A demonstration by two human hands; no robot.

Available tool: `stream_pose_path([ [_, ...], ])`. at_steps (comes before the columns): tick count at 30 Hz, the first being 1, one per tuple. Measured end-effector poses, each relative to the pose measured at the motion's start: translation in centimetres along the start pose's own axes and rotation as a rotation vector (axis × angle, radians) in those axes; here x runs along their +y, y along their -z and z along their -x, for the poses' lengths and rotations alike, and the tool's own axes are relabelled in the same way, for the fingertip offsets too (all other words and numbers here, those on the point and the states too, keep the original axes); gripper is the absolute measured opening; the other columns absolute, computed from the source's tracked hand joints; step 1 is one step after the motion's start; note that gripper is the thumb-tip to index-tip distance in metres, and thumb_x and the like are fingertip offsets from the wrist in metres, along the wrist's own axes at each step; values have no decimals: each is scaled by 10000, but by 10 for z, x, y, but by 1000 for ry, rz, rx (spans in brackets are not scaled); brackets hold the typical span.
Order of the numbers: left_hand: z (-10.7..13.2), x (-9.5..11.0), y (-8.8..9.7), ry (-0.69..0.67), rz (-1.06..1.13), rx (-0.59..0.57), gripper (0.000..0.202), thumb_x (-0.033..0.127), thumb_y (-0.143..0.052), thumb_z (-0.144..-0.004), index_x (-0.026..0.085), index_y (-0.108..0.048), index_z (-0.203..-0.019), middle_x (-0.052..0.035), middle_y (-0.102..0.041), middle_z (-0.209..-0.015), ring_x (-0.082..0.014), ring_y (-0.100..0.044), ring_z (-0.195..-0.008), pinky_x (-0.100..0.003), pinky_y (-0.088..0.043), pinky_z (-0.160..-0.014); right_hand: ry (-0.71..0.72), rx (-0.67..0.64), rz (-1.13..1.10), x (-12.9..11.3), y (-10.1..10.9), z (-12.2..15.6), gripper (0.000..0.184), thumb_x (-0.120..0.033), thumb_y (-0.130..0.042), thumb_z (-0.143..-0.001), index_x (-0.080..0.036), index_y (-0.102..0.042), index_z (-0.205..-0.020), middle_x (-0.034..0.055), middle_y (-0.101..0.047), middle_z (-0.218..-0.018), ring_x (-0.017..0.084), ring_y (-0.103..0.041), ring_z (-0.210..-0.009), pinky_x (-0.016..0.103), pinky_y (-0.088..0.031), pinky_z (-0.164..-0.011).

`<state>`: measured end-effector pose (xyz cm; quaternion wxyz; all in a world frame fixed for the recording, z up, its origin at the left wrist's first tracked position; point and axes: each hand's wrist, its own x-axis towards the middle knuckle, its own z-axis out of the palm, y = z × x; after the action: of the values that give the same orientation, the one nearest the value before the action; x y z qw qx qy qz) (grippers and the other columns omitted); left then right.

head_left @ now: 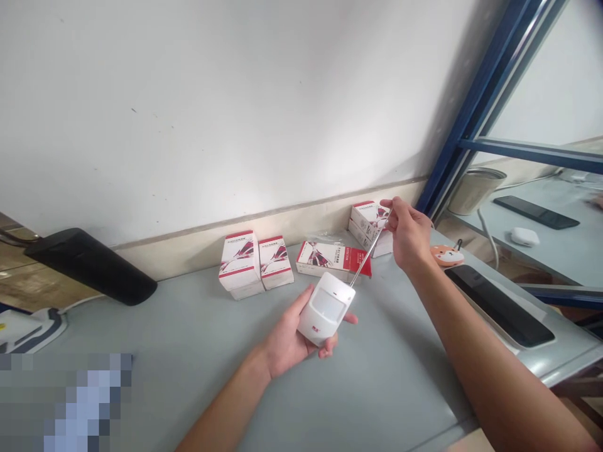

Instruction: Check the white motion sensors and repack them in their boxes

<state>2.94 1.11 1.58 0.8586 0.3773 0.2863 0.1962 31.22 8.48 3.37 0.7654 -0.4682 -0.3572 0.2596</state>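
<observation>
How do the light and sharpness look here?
In the head view: soft shadow on the grey table beside the right forearm; sheen along the table's right edge; pixel blocks covering the lower-left corner; red logo on the white device unreadably small.

The right hand (pixel 409 233) hides the end of the metal rod (pixel 363 264) and part of the stacked boxes (pixel 360 220). On the white device (pixel 326 309), the red mark (pixel 316 329) is too small to read. The left edge cuts off a white-and-grey object (pixel 32 331); pixel blocks (pixel 80 408) mask the lower-left corner.
</observation>
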Motion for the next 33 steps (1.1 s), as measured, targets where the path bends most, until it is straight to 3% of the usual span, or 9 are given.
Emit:
stream_pose_path([
  [7,0,0,5,49,-9,-93,565,582,-405,-1058,131,-720,-1185,-193,-730,-1092,-157,-555,-585,-320,-356,-599,0,224,-157,2,28,-30,302,-478,-800,-848,-190,-722,-888,-25,-540,-783,76,-279,-551,254,-288,-452],
  [11,3,1,5,71,36,-194,678,628,-396,-1036,54,-754,-1080,-137,-655,-690,-177,-495,-531,-330,-300,-572,5,213,-229,-3,27,-29,382,-575,-725,-894,-206,-725,-991,-17,-544,-820,90,-355,-572,249,-350,-493],
  [14,4,-1,8,28,136,-232,772,687,-386,-1004,10,-756,-1041,-100,-573,-587,-176,-466,-537,-326,-279,-585,2,3,-193,-5,6,-4,526,-707,-521,-967,-248,-723,-1124,5,-585,-847,128,-492,-628,278,-446,-578],
  [17,2,-5,11,-85,293,-219,732,698,-406,-993,55,-744,-1080,-111,-616,-696,-181,-497,-586,-321,-305,-612,122,-308,304,-1,-21,35,370,-545,-547,-1012,-279,-725,-1198,39,-688,-968,206,-632,-848,371,-531,-807],
  [20,0,-8,11,-171,363,-163,610,625,-460,-1007,92,-733,-1123,-152,-689,-888,-188,-549,-618,-334,-339,-636,390,-723,809,8,-38,69,284,-349,-643,-959,-277,-754,-1210,107,-726,-1194,318,-637,-1149,507,-460,-1053],
  [22,-1,-9,9,-211,392,-111,520,554,-508,-1009,110,-729,-1166,-171,-710,-1038,-190,-574,-645,-340,-356,-651,463,-878,931,13,-41,80,377,-228,-640,-923,-285,-731,-1285,114,-708,-1296,328,-634,-1191,514,-451,-1074],
  [24,-1,-8,6,-242,416,-71,452,495,-539,-1005,127,-727,-1191,-171,-706,-1145,-196,-589,-682,-343,-370,-665,467,-946,929,14,-40,81,432,-175,-614,-906,-293,-716,-1308,97,-701,-1330,311,-648,-1178,499,-467,-1066],
  [29,-1,-6,3,-230,434,-2,445,451,-556,-995,123,-710,-1254,-204,-691,-1247,-207,-594,-737,-358,-390,-693,360,-917,821,1,-34,68,299,-144,-564,-869,-274,-772,-1040,60,-765,-1097,275,-677,-1010,470,-494,-1007],
  [33,-1,-6,2,-206,382,-9,463,401,-543,-961,87,-704,-1262,-256,-686,-1266,-245,-622,-757,-387,-406,-715,19,-643,407,-6,-36,60,355,-405,-450,-1033,-259,-731,-1195,63,-766,-1131,257,-691,-1073,435,-517,-996],
])
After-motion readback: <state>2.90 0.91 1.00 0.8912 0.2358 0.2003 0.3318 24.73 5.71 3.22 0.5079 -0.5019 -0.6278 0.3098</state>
